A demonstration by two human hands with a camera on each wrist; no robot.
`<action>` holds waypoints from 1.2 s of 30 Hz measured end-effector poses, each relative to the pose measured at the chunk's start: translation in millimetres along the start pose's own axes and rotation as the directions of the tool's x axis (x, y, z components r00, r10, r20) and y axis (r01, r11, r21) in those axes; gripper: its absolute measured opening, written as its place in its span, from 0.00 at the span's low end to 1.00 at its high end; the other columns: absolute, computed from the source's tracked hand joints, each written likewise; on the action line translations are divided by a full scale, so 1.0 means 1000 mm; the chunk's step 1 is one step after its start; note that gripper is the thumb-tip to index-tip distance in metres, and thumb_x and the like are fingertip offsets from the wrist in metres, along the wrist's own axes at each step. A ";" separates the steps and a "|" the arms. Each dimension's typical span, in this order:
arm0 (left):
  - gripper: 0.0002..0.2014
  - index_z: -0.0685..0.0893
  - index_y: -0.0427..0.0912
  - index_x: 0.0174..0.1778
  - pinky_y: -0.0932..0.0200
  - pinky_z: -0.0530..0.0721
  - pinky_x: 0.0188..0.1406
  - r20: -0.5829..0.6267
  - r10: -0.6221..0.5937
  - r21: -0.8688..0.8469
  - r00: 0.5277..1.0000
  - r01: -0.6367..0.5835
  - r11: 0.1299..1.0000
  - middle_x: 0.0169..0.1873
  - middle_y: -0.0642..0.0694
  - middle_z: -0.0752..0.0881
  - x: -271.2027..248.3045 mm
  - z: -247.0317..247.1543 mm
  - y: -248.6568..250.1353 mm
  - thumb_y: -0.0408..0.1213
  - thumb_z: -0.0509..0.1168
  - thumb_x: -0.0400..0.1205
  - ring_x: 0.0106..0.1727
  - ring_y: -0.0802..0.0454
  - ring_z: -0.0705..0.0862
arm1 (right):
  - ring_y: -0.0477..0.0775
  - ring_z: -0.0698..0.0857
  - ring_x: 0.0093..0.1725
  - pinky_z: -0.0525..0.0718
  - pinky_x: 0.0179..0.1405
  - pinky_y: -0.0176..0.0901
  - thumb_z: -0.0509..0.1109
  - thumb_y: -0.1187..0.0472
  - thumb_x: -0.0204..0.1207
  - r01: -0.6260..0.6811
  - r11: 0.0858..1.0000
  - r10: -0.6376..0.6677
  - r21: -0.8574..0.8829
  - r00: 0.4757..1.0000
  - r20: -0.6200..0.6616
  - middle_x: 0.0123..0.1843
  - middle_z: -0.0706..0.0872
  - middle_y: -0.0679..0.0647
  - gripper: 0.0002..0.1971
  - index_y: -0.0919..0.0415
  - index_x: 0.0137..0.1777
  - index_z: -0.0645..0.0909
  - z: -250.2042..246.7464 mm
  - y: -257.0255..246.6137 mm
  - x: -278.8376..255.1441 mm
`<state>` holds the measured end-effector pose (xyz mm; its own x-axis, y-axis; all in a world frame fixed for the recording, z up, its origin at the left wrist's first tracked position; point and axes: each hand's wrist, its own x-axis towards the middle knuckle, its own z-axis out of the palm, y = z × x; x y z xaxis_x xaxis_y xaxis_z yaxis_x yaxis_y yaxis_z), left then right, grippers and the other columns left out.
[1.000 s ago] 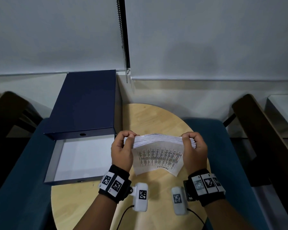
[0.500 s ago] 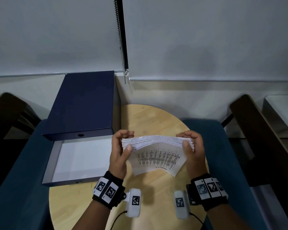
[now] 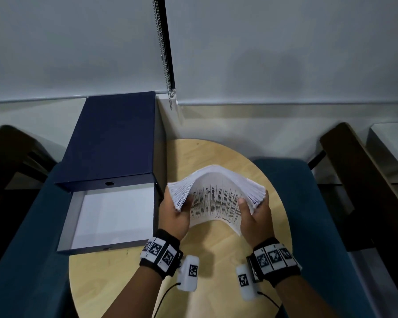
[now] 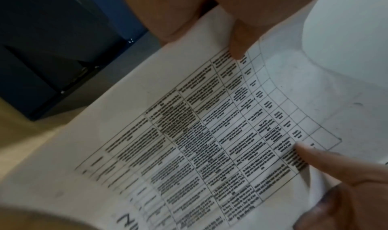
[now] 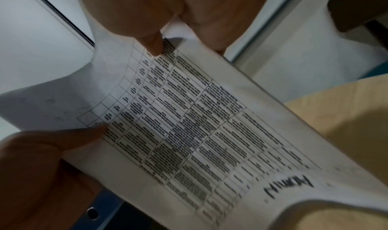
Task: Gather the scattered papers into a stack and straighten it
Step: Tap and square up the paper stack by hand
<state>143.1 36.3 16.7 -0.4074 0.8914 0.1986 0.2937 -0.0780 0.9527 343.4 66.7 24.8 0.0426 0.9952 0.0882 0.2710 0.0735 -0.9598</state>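
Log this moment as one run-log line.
left hand: grips stack | right hand: grips stack | stack: bowed upward, above table

White papers point(image 3: 216, 180), black printed table; navy box point(image 3: 110, 138); tan table point(image 3: 216, 253).

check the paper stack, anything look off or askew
Yes. The paper stack is bowed upward into an arch between the left hand and right hand, its side edges fanned rather than flush. One printed sheet hangs below the rest. Nothing looks torn or spilled.
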 end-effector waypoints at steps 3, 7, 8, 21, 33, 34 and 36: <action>0.23 0.80 0.36 0.67 0.65 0.82 0.61 0.038 -0.150 0.020 0.988 0.149 0.989 0.58 0.54 0.87 -0.012 0.003 -0.019 0.43 0.67 0.78 0.60 0.72 0.83 | 0.32 0.82 0.56 0.76 0.55 0.22 0.68 0.66 0.80 -0.105 0.994 0.107 -0.038 0.992 0.065 0.57 0.83 0.47 0.19 0.55 0.69 0.70 0.002 0.015 -0.008; 0.24 0.80 0.38 0.67 0.52 0.83 0.63 0.076 -0.263 0.068 0.962 0.258 0.964 0.57 0.53 0.87 -0.016 0.003 -0.035 0.43 0.71 0.76 0.60 0.66 0.84 | 0.36 0.82 0.54 0.76 0.58 0.36 0.71 0.65 0.78 -0.160 0.984 0.165 -0.075 0.983 0.077 0.54 0.82 0.37 0.21 0.45 0.64 0.69 0.000 0.022 -0.006; 0.25 0.81 0.38 0.66 0.52 0.83 0.63 0.069 -0.269 0.068 0.961 0.265 0.962 0.57 0.50 0.87 -0.015 0.002 -0.035 0.43 0.71 0.75 0.60 0.59 0.85 | 0.32 0.81 0.54 0.75 0.56 0.34 0.72 0.67 0.77 -0.161 0.984 0.166 -0.072 0.983 0.072 0.54 0.81 0.34 0.23 0.42 0.62 0.69 -0.001 0.022 -0.005; 0.19 0.81 0.37 0.65 0.50 0.80 0.66 0.089 -0.334 0.078 0.938 0.328 0.942 0.57 0.48 0.86 -0.010 -0.009 -0.043 0.31 0.71 0.77 0.61 0.49 0.84 | 0.35 0.84 0.52 0.78 0.56 0.35 0.71 0.67 0.77 -0.153 0.987 0.155 -0.048 0.987 0.049 0.52 0.83 0.36 0.18 0.48 0.61 0.72 -0.001 0.016 0.002; 0.38 0.78 0.46 0.70 0.43 0.84 0.64 0.150 -0.383 -0.058 0.911 0.395 0.917 0.60 0.51 0.89 -0.013 -0.015 -0.050 0.63 0.75 0.67 0.63 0.51 0.86 | 0.31 0.84 0.52 0.78 0.52 0.29 0.69 0.63 0.80 -0.115 0.990 0.123 -0.085 0.988 0.091 0.53 0.86 0.37 0.13 0.48 0.61 0.77 -0.016 -0.007 0.013; 0.36 0.78 0.47 0.70 0.44 0.85 0.63 0.175 -0.378 -0.059 0.909 0.393 0.917 0.60 0.52 0.89 -0.016 -0.017 -0.047 0.60 0.75 0.69 0.62 0.52 0.87 | 0.34 0.85 0.54 0.79 0.53 0.31 0.69 0.64 0.80 -0.106 0.992 0.111 -0.071 0.990 0.082 0.54 0.87 0.41 0.13 0.52 0.63 0.79 -0.020 -0.011 0.017; 0.27 0.79 0.51 0.68 0.49 0.87 0.59 0.232 -0.347 -0.017 0.909 0.361 0.933 0.57 0.58 0.90 -0.023 -0.021 -0.039 0.54 0.74 0.74 0.59 0.58 0.88 | 0.33 0.87 0.52 0.81 0.52 0.26 0.69 0.66 0.80 -0.090 0.996 0.090 -0.006 0.995 0.050 0.52 0.89 0.43 0.13 0.58 0.63 0.81 -0.027 -0.024 0.023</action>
<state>123.0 9.0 -20.0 -0.2715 0.9406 -0.2038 0.1128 0.2414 0.9639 364.2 86.3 57.2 0.0184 0.9998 -0.0117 0.2717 -0.0163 -0.9622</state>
